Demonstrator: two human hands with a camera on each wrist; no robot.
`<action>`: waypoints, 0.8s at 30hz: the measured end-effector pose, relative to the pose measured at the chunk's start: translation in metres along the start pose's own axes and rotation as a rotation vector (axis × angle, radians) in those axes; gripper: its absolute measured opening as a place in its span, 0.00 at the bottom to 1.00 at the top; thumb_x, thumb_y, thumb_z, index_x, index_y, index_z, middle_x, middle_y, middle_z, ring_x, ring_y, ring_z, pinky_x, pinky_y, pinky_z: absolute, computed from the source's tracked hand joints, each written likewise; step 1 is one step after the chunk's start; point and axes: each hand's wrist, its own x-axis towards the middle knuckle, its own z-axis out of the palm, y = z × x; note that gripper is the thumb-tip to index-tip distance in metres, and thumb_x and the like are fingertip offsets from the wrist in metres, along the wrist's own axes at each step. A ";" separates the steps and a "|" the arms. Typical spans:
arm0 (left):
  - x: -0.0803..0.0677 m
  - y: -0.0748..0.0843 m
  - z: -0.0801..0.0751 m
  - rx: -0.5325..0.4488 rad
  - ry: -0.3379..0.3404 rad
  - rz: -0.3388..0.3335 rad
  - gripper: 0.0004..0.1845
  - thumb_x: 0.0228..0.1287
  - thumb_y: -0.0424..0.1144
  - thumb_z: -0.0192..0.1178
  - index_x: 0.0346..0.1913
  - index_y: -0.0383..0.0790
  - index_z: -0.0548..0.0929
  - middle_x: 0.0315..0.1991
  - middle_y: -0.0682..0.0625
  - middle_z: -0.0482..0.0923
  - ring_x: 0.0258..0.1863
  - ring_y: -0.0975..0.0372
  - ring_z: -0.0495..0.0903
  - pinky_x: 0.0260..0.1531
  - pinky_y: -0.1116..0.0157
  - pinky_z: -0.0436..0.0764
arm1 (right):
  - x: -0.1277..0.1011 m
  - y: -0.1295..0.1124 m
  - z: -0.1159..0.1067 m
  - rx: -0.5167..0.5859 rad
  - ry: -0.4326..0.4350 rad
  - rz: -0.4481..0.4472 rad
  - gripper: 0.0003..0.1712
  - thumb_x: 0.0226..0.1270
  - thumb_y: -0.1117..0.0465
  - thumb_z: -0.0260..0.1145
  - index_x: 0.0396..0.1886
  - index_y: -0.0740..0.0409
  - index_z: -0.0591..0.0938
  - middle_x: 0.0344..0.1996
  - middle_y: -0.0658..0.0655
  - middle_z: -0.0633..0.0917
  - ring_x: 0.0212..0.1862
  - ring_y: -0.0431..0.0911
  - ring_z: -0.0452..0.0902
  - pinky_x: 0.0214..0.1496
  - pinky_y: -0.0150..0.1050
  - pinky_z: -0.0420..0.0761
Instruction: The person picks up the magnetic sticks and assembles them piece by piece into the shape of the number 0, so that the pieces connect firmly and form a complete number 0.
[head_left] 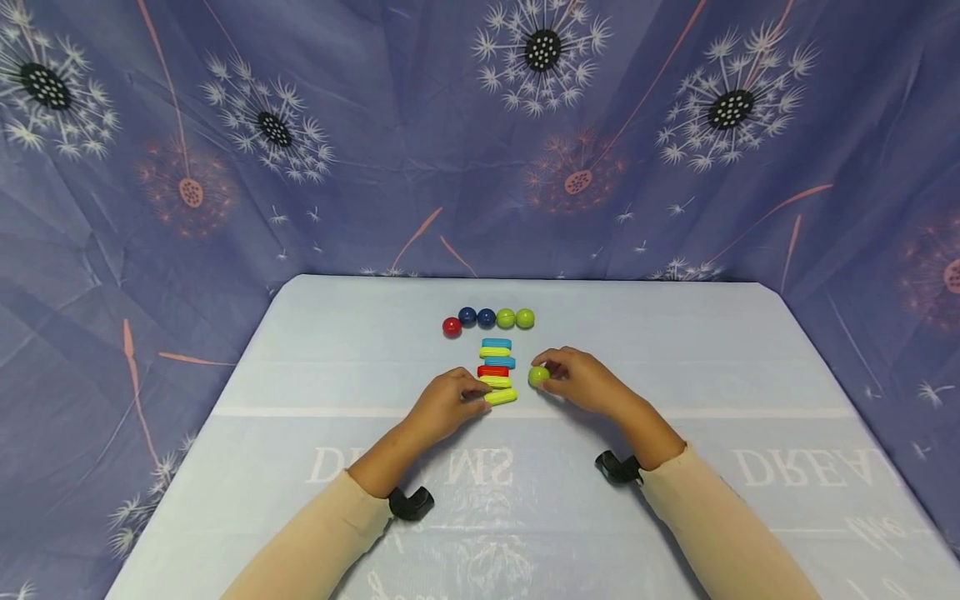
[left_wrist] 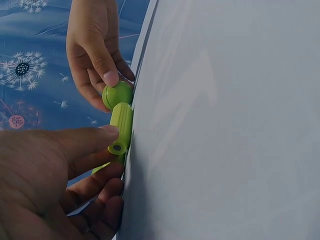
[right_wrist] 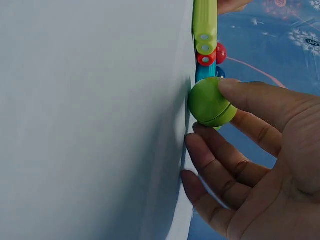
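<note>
With thumb and fingertips my left hand (head_left: 444, 406) pinches the nearest yellow rod (head_left: 501, 397), which lies slightly slanted at the near end of a column of short rods. In the left wrist view that yellow rod (left_wrist: 121, 125) has a grey dot in its end and the thumb along its side. My right hand (head_left: 583, 380) holds a green ball (head_left: 537, 377) just right of the column, low at the tabletop. The right wrist view has the thumb on top of the green ball (right_wrist: 210, 102), which has a seam round it, and the other fingers spread below.
Beyond the left hand, the column continues with another yellow rod (head_left: 495, 382), a red rod (head_left: 492, 372), and blue and yellow ones. Behind it stand a red ball (head_left: 452, 327), two dark blue balls (head_left: 486, 318) and two green balls (head_left: 525, 318). A patterned cloth (head_left: 420, 150) hangs behind the white table (head_left: 337, 333).
</note>
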 end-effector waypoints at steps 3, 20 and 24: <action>0.000 0.000 0.001 -0.011 0.013 -0.004 0.11 0.62 0.36 0.71 0.47 0.40 0.90 0.39 0.51 0.82 0.39 0.64 0.79 0.43 0.65 0.81 | -0.002 -0.002 0.002 0.001 -0.009 -0.012 0.19 0.67 0.59 0.70 0.58 0.51 0.83 0.45 0.53 0.85 0.49 0.47 0.81 0.57 0.50 0.81; 0.001 -0.004 0.000 -0.108 0.005 -0.063 0.11 0.64 0.39 0.70 0.48 0.43 0.90 0.40 0.51 0.88 0.38 0.66 0.82 0.43 0.66 0.83 | -0.009 -0.009 0.013 0.046 -0.017 -0.041 0.18 0.66 0.59 0.71 0.55 0.49 0.84 0.47 0.51 0.86 0.51 0.46 0.81 0.59 0.50 0.80; 0.001 -0.003 -0.001 -0.119 0.002 -0.069 0.11 0.64 0.39 0.70 0.48 0.43 0.90 0.41 0.51 0.89 0.39 0.65 0.83 0.44 0.64 0.83 | -0.010 -0.011 0.017 0.047 -0.023 -0.032 0.18 0.66 0.56 0.72 0.55 0.48 0.84 0.48 0.50 0.86 0.52 0.46 0.81 0.61 0.49 0.80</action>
